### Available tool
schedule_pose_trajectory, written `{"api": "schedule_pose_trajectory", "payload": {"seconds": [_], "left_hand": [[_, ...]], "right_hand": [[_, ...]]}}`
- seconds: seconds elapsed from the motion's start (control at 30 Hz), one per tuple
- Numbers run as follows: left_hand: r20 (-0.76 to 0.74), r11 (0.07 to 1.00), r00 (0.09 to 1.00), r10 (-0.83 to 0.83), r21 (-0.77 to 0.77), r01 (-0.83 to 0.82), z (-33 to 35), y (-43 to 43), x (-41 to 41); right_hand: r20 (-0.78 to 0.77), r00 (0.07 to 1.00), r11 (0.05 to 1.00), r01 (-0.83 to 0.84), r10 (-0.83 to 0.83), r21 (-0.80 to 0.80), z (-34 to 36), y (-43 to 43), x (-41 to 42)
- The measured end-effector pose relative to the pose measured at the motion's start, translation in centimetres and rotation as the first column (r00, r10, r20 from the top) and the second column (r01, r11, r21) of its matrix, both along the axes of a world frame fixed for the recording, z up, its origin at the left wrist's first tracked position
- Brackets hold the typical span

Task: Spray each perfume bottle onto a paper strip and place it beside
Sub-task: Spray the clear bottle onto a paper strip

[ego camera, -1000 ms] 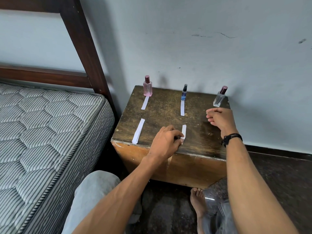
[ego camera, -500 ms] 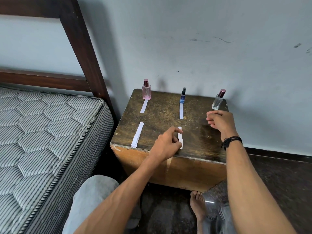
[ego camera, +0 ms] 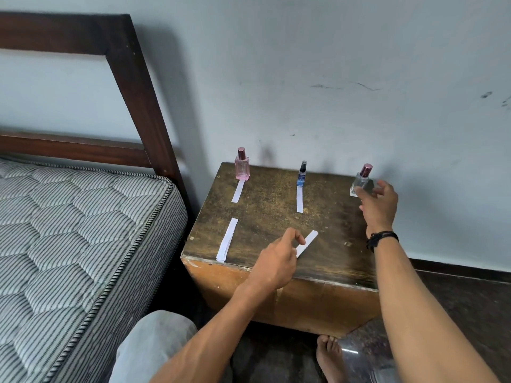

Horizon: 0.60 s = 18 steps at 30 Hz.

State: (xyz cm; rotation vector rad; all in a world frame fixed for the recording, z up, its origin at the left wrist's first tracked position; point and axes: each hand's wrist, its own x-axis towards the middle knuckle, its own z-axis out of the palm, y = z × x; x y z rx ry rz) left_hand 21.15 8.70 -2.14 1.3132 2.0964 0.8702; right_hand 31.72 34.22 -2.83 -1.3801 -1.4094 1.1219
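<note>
Clear bottle (ego camera: 360, 180) base hidden behind right hand (ego camera: 379, 210); left hand (ego camera: 273, 264) pinches strip (ego camera: 308, 242).

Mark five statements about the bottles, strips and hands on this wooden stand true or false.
1. The left hand pinches the held strip. True.
2. The pink bottle lies on its side. False: it stands upright.
3. The middle strip lies in front of the blue bottle. True.
4. The right hand grips the pink bottle. False: it reaches with spread fingers at the clear bottle.
5. A strip lies in front of the clear bottle. False: none shows there.
</note>
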Motion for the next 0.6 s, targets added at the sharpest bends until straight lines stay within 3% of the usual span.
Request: {"api": "schedule_pose_trajectory", "payload": {"seconds": [0.37,0.6], "left_hand": [[-0.053,0.996,0.995,0.083,0.017,-0.082,-0.4,0.0,0.3],[-0.140,0.990,0.984,0.110,-0.074,-0.121,-0.5,0.2,0.1]], "right_hand": [[0.071,0.994,0.994,-0.089,0.085,0.058,-1.2,1.0,-1.5],[0.060,0.991,0.991,-0.123,0.119,0.060,-0.9,0.4,-2.4]]}}
